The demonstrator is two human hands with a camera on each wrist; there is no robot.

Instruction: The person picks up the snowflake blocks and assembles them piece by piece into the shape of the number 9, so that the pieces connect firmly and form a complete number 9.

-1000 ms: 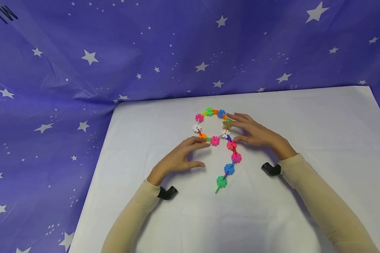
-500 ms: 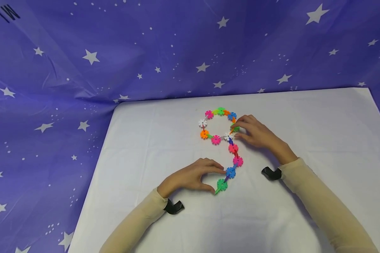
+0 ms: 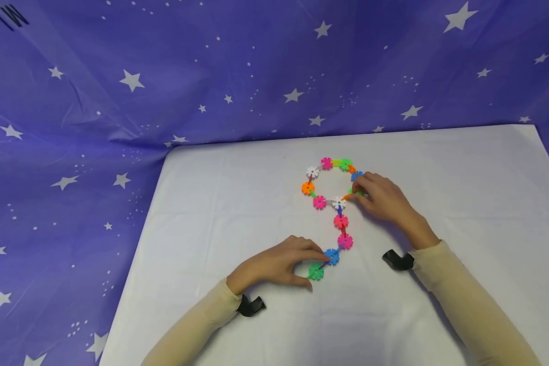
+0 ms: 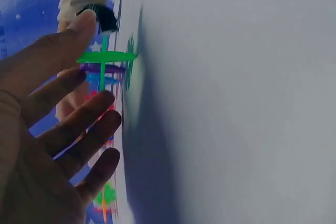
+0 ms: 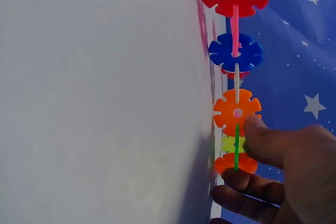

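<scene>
A chain of interlocking snowflake discs lies on the white cloth, with a ring at its far end and a tail curving toward the near side. My right hand (image 3: pixel 384 201) pinches a green snowflake disc (image 5: pixel 237 148) on the ring's right side between thumb and index finger. Beside it are an orange disc (image 5: pixel 226 98) and a white disc (image 3: pixel 339 203). My left hand (image 3: pixel 281 262) is at the tail, its fingers spread and gently bent. Its fingertips reach the blue disc (image 3: pixel 333 257), and the green end disc (image 3: pixel 316 272) sits between thumb and fingers.
The white cloth (image 3: pixel 462 203) covers the table, whose back edge meets a purple curtain (image 3: pixel 238 66) with stars. Each beige sleeve carries a black wrist mount (image 3: pixel 398 260) that stands out over the cloth.
My left hand has come from the ring down to the chain's tail. My right hand now grips the ring's green disc, and the ring has shifted right and turned, its tail bending leftward.
</scene>
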